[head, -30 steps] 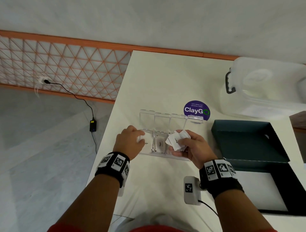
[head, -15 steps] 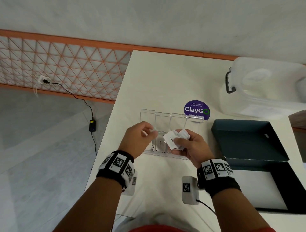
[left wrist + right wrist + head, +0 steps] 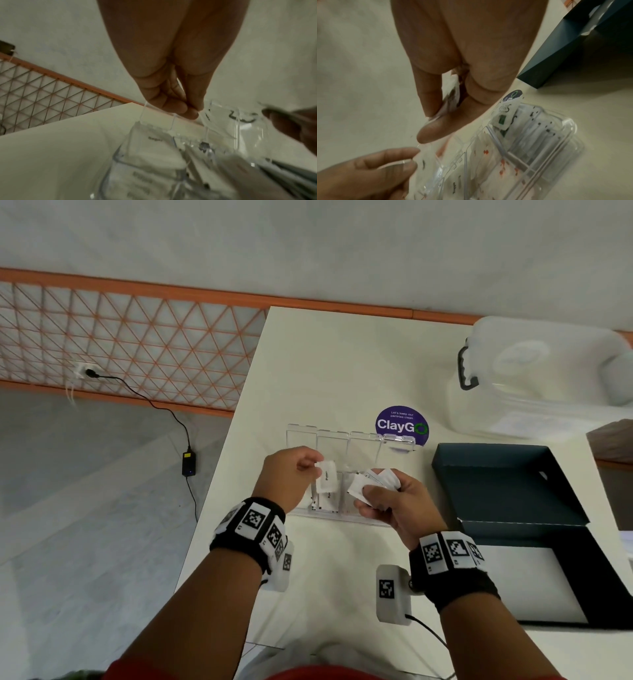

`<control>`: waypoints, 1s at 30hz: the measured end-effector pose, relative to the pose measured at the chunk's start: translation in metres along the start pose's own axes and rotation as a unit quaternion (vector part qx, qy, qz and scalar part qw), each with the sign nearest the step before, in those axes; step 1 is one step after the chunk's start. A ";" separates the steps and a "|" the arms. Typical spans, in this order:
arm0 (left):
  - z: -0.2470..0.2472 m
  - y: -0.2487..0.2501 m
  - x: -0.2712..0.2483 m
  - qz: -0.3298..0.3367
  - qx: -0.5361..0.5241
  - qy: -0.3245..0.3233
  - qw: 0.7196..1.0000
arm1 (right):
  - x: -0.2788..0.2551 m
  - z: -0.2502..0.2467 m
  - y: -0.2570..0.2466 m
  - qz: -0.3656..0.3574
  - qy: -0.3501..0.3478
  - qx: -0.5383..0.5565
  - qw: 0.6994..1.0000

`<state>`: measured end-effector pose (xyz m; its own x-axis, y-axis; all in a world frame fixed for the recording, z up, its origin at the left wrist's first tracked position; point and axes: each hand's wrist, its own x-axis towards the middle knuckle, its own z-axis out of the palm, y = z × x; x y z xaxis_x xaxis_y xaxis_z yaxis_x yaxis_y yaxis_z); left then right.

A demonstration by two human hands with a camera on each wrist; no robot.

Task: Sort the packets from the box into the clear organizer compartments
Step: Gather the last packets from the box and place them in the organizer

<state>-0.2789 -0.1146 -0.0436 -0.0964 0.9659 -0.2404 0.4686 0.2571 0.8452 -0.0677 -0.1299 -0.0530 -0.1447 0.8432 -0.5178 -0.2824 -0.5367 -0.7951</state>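
Observation:
The clear organizer [image 3: 368, 517] lies on the white table with its lids [image 3: 332, 445] flipped up; several white packets [image 3: 510, 159] lie in its compartments. My left hand [image 3: 317, 469] pinches one white packet [image 3: 326, 478] by its top edge, and it hangs over the organizer's left part. My right hand [image 3: 368, 495] grips a bunch of white packets [image 3: 375, 482] above the organizer's right part. In the right wrist view, the thumb and fingers [image 3: 429, 102] clamp the bunch [image 3: 452, 100]. The dark box [image 3: 496, 484] stands open to the right.
A clear plastic tub [image 3: 537, 378] with a black handle stands at the back right. A purple ClayGo sticker [image 3: 400, 424] sits behind the organizer. A white tagged device [image 3: 393, 594] with a cable lies near my right wrist. The table's left edge runs just beside my left arm.
My left hand left the organizer's leftmost compartment, moved right to the bunch in my right hand, and now holds one packet taken from it. The right hand hardly moved.

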 end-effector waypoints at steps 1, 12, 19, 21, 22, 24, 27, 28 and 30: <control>0.002 -0.002 0.000 0.002 0.028 -0.006 1.000 | -0.001 -0.003 -0.001 -0.001 0.007 0.002 1.000; 0.036 -0.019 -0.006 0.149 0.395 -0.045 0.905 | -0.006 -0.014 0.001 -0.001 0.030 0.001 1.000; 0.031 -0.010 -0.006 0.133 0.298 -0.027 0.945 | -0.003 -0.015 -0.005 0.039 0.009 0.035 0.999; 0.027 0.001 -0.008 0.087 0.140 -0.039 0.986 | -0.001 -0.011 -0.006 0.040 0.009 0.037 0.998; 0.024 0.008 -0.009 0.056 0.077 -0.061 0.994 | 0.000 -0.009 -0.005 0.036 0.012 0.035 0.999; 0.021 0.018 -0.010 0.018 0.021 -0.110 0.994 | 0.002 -0.004 -0.004 0.024 0.019 0.030 0.999; 0.017 0.024 -0.009 0.002 -0.034 -0.120 0.992 | 0.005 0.001 -0.001 0.009 0.027 0.018 0.999; 0.017 0.025 -0.008 -0.006 -0.053 -0.120 0.991 | 0.006 0.002 0.000 0.002 0.027 0.009 1.000; 0.017 0.025 -0.007 -0.006 -0.053 -0.120 0.991 | 0.007 0.003 0.000 -0.008 0.023 -0.018 1.000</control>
<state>-0.2519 -0.1158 -0.0288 0.1158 0.9309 -0.3463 0.3726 0.2825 0.8839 -0.0718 -0.1240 -0.0557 -0.0960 0.8496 -0.5186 -0.2504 -0.5249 -0.8135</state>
